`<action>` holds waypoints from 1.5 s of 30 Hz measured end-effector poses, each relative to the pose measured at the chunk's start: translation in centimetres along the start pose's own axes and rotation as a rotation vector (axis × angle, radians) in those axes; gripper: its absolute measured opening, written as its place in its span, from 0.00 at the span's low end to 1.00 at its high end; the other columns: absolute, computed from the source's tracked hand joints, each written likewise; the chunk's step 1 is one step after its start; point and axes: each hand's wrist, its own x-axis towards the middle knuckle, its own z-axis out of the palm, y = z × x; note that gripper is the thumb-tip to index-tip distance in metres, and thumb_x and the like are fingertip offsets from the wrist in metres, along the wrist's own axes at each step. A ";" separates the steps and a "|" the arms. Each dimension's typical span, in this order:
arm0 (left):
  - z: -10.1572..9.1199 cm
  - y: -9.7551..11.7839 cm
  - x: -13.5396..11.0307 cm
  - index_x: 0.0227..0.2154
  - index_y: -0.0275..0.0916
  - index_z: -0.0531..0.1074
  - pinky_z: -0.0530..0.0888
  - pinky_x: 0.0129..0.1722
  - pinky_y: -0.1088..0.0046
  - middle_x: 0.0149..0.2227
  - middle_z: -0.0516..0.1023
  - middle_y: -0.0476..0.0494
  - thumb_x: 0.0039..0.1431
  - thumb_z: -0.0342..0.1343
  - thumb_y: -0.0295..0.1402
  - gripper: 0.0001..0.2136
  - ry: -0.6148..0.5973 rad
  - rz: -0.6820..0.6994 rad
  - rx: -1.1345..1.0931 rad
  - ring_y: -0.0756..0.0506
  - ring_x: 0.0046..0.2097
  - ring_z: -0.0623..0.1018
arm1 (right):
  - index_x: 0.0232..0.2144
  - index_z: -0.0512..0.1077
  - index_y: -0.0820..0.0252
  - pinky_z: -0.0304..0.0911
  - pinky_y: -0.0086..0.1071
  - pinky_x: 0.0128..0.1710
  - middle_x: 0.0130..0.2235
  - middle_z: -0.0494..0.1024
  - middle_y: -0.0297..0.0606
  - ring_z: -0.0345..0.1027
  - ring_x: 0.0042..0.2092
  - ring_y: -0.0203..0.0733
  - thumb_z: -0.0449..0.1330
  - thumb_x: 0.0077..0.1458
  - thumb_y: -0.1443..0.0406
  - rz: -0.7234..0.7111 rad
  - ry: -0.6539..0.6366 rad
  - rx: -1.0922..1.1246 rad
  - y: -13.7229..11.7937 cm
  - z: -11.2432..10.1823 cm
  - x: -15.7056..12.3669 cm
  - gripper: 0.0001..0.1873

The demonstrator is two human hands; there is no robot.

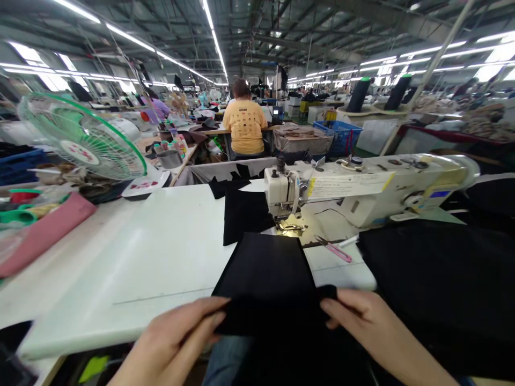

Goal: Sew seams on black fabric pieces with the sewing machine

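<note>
A piece of black fabric stretches between my two hands at the front edge of the sewing table. My left hand pinches its left side between thumb and fingers. On the other side, my right hand grips the right edge, where a bit of cloth is bunched up. The far end of the fabric lies just in front of the lit needle area of a white sewing machine. Another black fabric piece lies flat behind it, left of the needle. Pink-handled thread snips rest right of the needle plate.
A green and white fan stands at the back left. A pink cloth lies at the far left. More black fabric covers the right side. Ahead, a person in a yellow shirt sits facing away, near a blue crate.
</note>
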 end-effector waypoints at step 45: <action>3.9 -0.3 9.6 0.27 0.40 0.81 0.70 0.37 0.77 0.33 0.80 0.48 0.47 0.70 0.37 0.08 0.403 -0.327 -0.947 0.50 0.36 0.74 | 0.34 0.82 0.54 0.71 0.15 0.41 0.46 0.83 0.35 0.72 0.56 0.44 0.79 0.27 0.52 0.532 0.666 0.969 2.8 4.7 5.7 0.28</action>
